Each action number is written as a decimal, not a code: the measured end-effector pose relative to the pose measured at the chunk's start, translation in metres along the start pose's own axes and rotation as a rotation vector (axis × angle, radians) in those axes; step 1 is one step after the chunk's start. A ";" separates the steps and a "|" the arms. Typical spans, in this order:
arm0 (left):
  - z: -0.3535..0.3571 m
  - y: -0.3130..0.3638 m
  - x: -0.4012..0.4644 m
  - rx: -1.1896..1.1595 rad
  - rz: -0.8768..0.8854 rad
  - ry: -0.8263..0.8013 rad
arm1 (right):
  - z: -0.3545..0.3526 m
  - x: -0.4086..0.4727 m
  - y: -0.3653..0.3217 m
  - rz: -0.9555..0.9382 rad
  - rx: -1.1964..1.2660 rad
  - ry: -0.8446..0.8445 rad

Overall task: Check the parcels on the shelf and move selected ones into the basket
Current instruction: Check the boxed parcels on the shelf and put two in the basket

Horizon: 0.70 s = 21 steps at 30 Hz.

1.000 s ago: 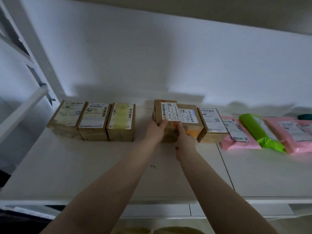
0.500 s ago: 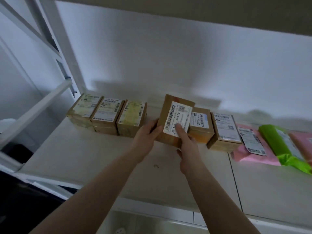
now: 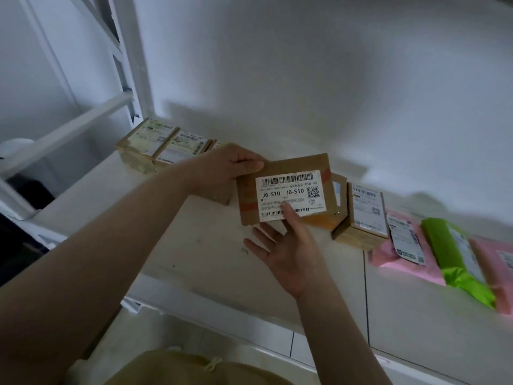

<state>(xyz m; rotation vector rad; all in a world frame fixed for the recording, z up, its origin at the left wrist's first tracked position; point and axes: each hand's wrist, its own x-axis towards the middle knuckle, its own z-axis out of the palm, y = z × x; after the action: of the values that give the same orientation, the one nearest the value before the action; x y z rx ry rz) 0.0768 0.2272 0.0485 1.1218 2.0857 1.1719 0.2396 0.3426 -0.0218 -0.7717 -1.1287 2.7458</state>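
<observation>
The cardboard parcel (image 3: 286, 187) has left its gap in the row and now sits lifted off the white shelf (image 3: 194, 259), tipped up so its label (image 3: 290, 194) faces the camera. The left hand (image 3: 224, 168) grips its far-left corner; the right hand (image 3: 288, 245) lies open beneath, thumb on the label's lower edge. This looks like the checking step; no basket is in view. The label reads "J6-S10" twice, with barcodes and a QR code; smaller print is unreadable.
</observation>
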 end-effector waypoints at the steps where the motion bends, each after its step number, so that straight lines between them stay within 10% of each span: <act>1: -0.004 0.004 -0.001 0.017 0.007 -0.021 | -0.003 -0.002 0.002 -0.034 0.003 -0.006; 21: 0.008 0.032 -0.004 0.209 0.062 -0.159 | -0.011 -0.029 0.027 -0.287 0.098 0.030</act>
<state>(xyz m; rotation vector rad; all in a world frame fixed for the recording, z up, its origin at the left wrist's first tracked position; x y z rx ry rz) 0.0983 0.2374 0.0720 1.3374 2.0987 0.8747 0.2730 0.3234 -0.0345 -0.5855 -1.0030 2.5203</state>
